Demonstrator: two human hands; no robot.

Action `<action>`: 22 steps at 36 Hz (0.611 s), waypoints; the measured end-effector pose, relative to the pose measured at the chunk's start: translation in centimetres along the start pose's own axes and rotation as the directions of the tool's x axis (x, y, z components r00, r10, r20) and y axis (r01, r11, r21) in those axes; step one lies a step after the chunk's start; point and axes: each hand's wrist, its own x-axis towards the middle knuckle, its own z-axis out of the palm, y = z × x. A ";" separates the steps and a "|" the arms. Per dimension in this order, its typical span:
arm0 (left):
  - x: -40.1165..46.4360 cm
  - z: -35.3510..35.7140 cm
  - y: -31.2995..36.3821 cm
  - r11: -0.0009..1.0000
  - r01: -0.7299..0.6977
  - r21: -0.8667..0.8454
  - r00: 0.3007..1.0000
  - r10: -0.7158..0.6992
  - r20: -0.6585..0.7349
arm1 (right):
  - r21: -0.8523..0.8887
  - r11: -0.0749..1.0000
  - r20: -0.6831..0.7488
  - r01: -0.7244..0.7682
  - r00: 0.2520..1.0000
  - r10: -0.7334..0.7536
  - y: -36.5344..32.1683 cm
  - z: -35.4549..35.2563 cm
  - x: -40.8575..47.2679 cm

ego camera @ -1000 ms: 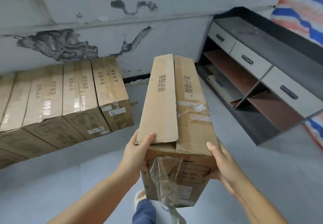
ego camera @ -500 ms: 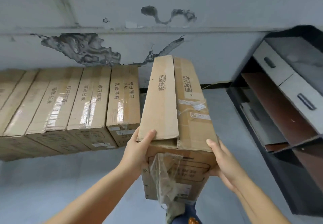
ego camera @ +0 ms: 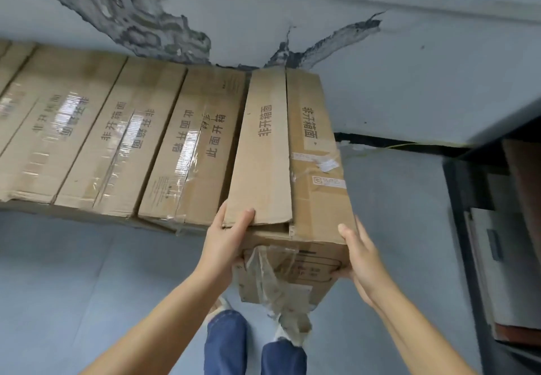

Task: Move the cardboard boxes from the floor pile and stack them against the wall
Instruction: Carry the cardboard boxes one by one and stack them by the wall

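I carry a long cardboard box (ego camera: 292,152) with loose top flaps and torn plastic tape hanging from its near end. My left hand (ego camera: 227,243) grips its near left corner, thumb on the top flap. My right hand (ego camera: 361,254) holds the near right corner, fingers curled under the end face. The box hangs above the floor, its far end close to the wall, right beside a row of several like boxes (ego camera: 123,146) lying side by side against the wall.
The grey wall (ego camera: 409,67) has dark patches of peeled paint. A dark cabinet (ego camera: 497,228) with shelves stands at the right edge. Bare grey floor (ego camera: 73,272) lies at the left. My jeans and shoes (ego camera: 225,342) show below the box.
I have stepped closer to the wall. The carried box now sits right next to the row's rightmost box, and the cabinet has slid toward the right edge of view.
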 end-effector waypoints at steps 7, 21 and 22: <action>8.8 -1.5 -6.7 0.995 0.056 0.076 0.998 -0.056 -0.013 | 0.084 0.981 -0.004 -0.175 0.984 0.176 9.2 2.2 7.9; 11.2 -5.5 -12.4 0.826 0.525 -0.204 0.847 -0.531 0.027 | -0.128 0.944 0.030 -0.305 0.950 0.311 14.5 5.2 10.3; 11.8 -5.6 -12.5 0.813 0.529 -0.244 0.843 -0.537 0.038 | -0.144 0.945 0.029 -0.294 0.953 0.301 14.9 5.2 11.1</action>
